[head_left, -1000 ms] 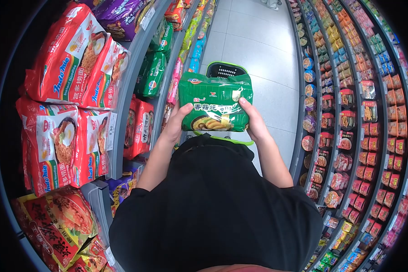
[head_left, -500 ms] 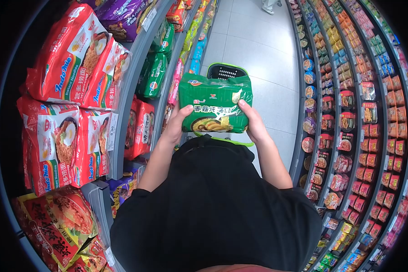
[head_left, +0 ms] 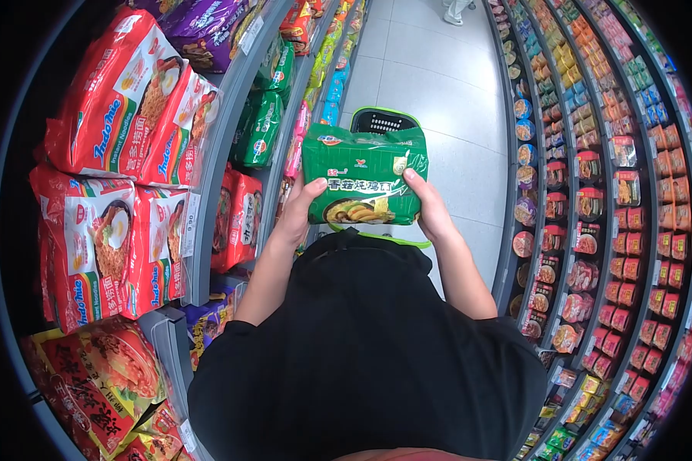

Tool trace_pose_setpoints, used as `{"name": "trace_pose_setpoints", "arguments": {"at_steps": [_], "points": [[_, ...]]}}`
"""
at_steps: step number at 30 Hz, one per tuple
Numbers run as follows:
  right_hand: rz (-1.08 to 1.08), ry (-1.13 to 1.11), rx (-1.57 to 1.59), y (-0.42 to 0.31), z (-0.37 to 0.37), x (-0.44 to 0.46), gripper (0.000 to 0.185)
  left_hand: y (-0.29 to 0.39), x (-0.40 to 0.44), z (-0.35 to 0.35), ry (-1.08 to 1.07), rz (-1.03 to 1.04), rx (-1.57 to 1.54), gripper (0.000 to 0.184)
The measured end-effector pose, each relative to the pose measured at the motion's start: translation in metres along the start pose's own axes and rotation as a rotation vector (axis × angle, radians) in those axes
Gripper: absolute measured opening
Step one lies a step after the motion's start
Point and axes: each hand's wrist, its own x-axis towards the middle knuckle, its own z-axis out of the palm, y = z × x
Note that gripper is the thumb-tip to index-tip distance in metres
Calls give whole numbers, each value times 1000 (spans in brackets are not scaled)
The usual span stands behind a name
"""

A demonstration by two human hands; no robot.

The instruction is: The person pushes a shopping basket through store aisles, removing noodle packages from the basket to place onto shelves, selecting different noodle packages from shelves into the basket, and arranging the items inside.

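Observation:
A green multipack of instant noodles (head_left: 365,173) is held up in front of my body, its printed front with a noodle-bowl picture facing me. My left hand (head_left: 298,211) grips its left side, thumb on the front. On the opposite side my right hand (head_left: 430,201) does the same, thumb near the upper right of the print. The other fingers of both hands are hidden behind the pack. Beneath and beyond the pack is a black shopping basket with a green rim (head_left: 388,112), mostly covered by it.
At left, shelves hold red-and-white noodle packs (head_left: 123,100), green packs (head_left: 263,127) and purple packs (head_left: 207,34). A long shelf of cup noodles and small packets (head_left: 584,177) lines the right. Grey floor tiles (head_left: 423,54) run between. A person's foot (head_left: 454,17) shows far ahead.

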Motion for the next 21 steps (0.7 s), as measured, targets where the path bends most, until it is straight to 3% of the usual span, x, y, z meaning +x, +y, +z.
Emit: {"name": "trace_pose_setpoints", "arguments": {"at_steps": [6, 8, 9, 10, 12, 14, 15, 16, 17, 18, 20, 21], "points": [[-90, 140, -25, -11, 11, -2, 58, 25, -1, 24, -1, 61, 160, 75], [-106, 205, 53, -7, 13, 4, 56, 32, -5, 42, 38, 215, 573, 86], [-121, 274, 198, -2, 15, 11, 56, 34, -8, 49, 103, 323, 810, 100], [-141, 344, 344, 0, 15, 17, 57, 45, -17, 64, 84, 322, 808, 100], [-141, 357, 476, 0, 8, 22, 56, 75, -37, 100, -56, 539, 1016, 96], [-195, -406, 880, 14, -6, 25, 55, 74, -34, 115, -275, 876, 1228, 97], [-204, -325, 871, 10, -2, 19, 55, 65, -28, 118, -388, 1028, 1292, 90], [-212, -245, 861, 7, 2, 13, 54, 57, -25, 128, -423, 1186, 1317, 67], [-22, -438, 1135, 30, -19, 34, 53, 50, -27, 139, -472, 1236, 1312, 53], [-35, -430, 1132, 36, -14, 50, 53, 43, -31, 148, -521, 1286, 1307, 40], [-59, -984, 1101, 50, 21, 83, 54, 33, -37, 166, -624, 1387, 1302, 26], [-68, -978, 1100, 51, 30, 86, 54, 26, -40, 168, -681, 1399, 1324, 24]]}}
